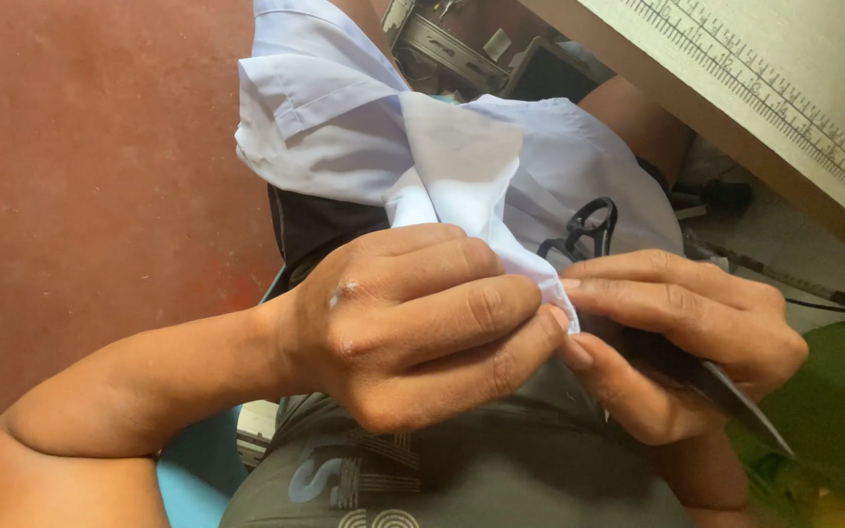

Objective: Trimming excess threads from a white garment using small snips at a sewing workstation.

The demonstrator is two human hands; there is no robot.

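Both hands met low in my view, over the lap. Left hand point(413, 328) was curled tight, its thumb and fingers pinching a folded edge of the pale shirt point(462, 156) right where the cloth came to a point. Right hand point(682, 337) sat just beside it, fingertips touching that same edge, while its palm was closed around a pair of dark scissors point(726, 396); the blades ran down and out past the heel of the hand, and the black handle loops point(589, 227) showed above the knuckles. So both grips were narrow and full: one held cloth, the other held cloth and tool together.

From there the shirt spilled upward across the knees toward a wooden table edge with a ruler point(784, 108) marked along it, and a red floor point(90, 176) lay to the left.

My worry was the crowding. With the blades that close to the left fingertips, a slip could nick skin, or the pinched fold could creep and cut crooked.
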